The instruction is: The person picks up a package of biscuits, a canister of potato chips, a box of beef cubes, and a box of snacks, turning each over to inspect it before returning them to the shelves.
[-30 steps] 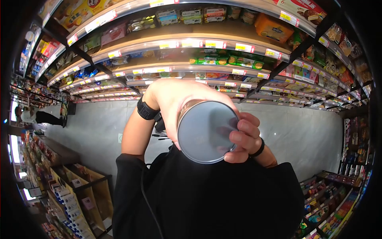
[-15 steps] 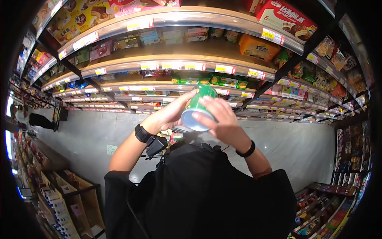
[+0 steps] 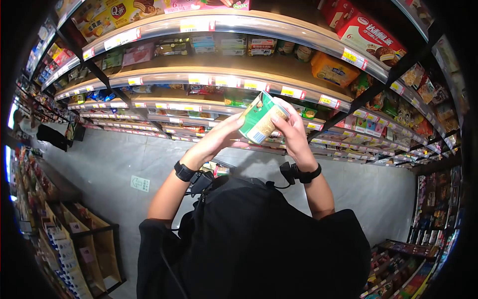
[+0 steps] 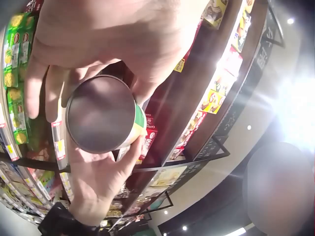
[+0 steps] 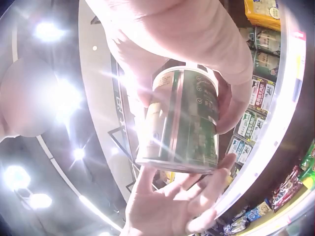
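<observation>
Right wrist: right fingers (image 5: 235, 109) round green can (image 5: 184, 123), left fingers (image 5: 212, 187) spread.

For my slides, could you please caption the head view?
Right hand grips a green can, left hand at one end, before stocked shelves.

Tiered shelving, fitted with black uprights and price-label rails. Upper shelf (image 3: 284, 21): yellow boxes (image 3: 119, 16) at the left, a pink box (image 3: 206, 5) beside them, and a red box (image 3: 373, 37) well apart towards the right. Middle shelf (image 3: 234, 62), wood-toned: a pink pack (image 3: 137, 54), a blue-and-white pack (image 3: 203, 44) and a white-and-red pack (image 3: 262, 46) stand in a row set back from the edge; an orange pack (image 3: 333, 69) sits further right. Lower shelf (image 3: 169, 94): red packets (image 3: 204, 89) and green packets (image 3: 308, 111). Grey floor (image 3: 358, 177): bears an arrow sign (image 3: 140, 183).
</observation>
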Demonstrator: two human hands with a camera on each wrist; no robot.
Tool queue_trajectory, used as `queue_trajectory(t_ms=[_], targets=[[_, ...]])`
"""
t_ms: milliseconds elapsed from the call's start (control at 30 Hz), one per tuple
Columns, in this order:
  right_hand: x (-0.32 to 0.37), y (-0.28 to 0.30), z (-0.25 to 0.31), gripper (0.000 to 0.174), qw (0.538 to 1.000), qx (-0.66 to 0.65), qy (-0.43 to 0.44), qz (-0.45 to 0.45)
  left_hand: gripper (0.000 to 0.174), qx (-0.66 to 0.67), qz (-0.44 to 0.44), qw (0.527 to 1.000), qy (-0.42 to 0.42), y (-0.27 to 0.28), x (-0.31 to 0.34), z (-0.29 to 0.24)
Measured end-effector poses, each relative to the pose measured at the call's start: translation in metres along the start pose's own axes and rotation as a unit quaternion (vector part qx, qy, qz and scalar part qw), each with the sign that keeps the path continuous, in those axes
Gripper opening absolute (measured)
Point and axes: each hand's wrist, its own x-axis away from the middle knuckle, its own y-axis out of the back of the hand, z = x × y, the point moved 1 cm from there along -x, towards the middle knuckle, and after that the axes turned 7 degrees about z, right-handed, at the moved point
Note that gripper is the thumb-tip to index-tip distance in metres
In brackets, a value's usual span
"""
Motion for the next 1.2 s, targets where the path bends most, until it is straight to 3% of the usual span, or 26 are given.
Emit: queue_trajectory(t_ms=[100,200,267,333,433,467,567,633,700,833,933,1033,1067,1167,1200], targets=[[-0.005,-0.001,-0.006,0.071,0.999,-0.046,-0.027,0.004,0.056,0.003,-0.03,0.999,-0.039,0.006,0.002,0.011],[-0.012,-0.011,-0.004,0.072,1.0,-0.002,-0.011,0.011,0.064,-0.123,-0.128,0.97,-0.164,0.006,0.003,0.02],[-0.015,-0.015,-0.007,0.073,0.997,0.05,-0.052,0.013,0.07,-0.284,-0.189,0.91,-0.235,0.001,0.005,0.021],[-0.021,-0.022,-0.004,0.075,0.994,0.067,-0.084,0.015,0.075,-0.471,-0.239,0.798,-0.292,0.002,0.005,0.023],[-0.033,-0.008,-0.006,0.078,0.988,0.103,-0.112,0.026,0.078,-0.494,-0.255,0.771,-0.311,-0.001,0.005,0.024],[-0.039,-0.001,-0.01,0.079,0.985,0.159,-0.049,0.036,0.087,-0.469,-0.245,0.798,-0.289,0.003,0.003,0.028],[-0.06,0.025,0.002,0.077,0.967,0.247,0.046,0.038,0.093,-0.498,-0.243,0.794,-0.252,0.003,0.016,0.027],[-0.081,0.043,0.017,0.078,0.943,0.324,0.078,0.004,0.08,-0.459,-0.204,0.839,-0.209,0.02,0.028,0.036],[-0.105,0.072,0.023,0.079,0.871,0.471,0.133,-0.043,0.069,-0.396,-0.174,0.889,-0.15,0.035,0.045,0.045],[-0.137,0.09,0.048,0.084,0.774,0.611,0.134,-0.097,0.052,-0.367,-0.202,0.897,-0.141,0.057,0.082,0.054],[-0.163,0.102,0.054,0.089,0.755,0.646,0.099,-0.058,0.043,-0.32,-0.231,0.909,-0.135,0.071,0.107,0.062],[-0.201,0.144,0.026,0.091,0.705,0.68,0.197,-0.053,0.039,-0.297,-0.256,0.913,-0.113,0.075,0.128,0.063],[-0.207,0.142,0.029,0.093,0.745,0.652,0.141,-0.03,0.037,-0.293,-0.262,0.914,-0.098,0.071,0.133,0.059],[-0.218,0.137,0.038,0.093,0.748,0.662,0.05,0.014,0.036,-0.278,-0.278,0.914,-0.104,0.07,0.145,0.06],[-0.219,0.133,0.04,0.092,0.772,0.635,0.015,0.029,0.035,-0.288,-0.285,0.909,-0.102,0.068,0.147,0.06]])
